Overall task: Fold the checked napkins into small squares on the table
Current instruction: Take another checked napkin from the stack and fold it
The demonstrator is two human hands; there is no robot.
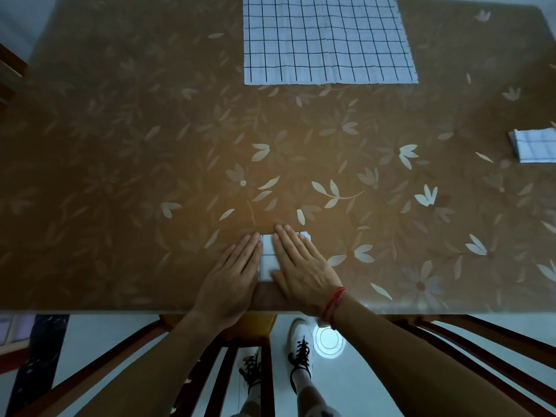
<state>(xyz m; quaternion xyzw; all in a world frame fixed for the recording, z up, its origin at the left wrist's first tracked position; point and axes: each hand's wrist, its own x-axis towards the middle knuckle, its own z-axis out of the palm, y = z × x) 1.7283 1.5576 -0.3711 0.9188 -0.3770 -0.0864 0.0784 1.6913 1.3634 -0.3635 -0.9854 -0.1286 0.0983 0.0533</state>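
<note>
Right hand is lying palm down on a small folded napkin. The fingers are straight and close together, gripping nothing, just pressing flat on the cloth. Left hand is lying flat just beside it, also relaxed and holding nothing, with its fingers running along the napkin's left edge. Cannot tell whether they are overlapping the cloth or only touching its edge.

The small folded napkin is sitting near the front edge of the bench, about midway along its width. Only a narrow strip is showing between the two hands, plus a corner peeking out past the right fingertips. It is white cloth crossed by thin dark lines forming squares.

Count: three checked napkins.
- One is lying under the hands.
- A second folded napkin is lying at the right side of the bench, partly cut off by the picture's edge.
- A large open napkin is lying spread flat at the far side, showing faint creases, well apart from both folded ones.

The bench surface is showing brown with pale flowers and leaves. A red thread bracelet is circling the right wrist. Below the bench edge, wooden chair slats are fanning out, and two white shoes with dark laces are standing on a pale floor.
</note>
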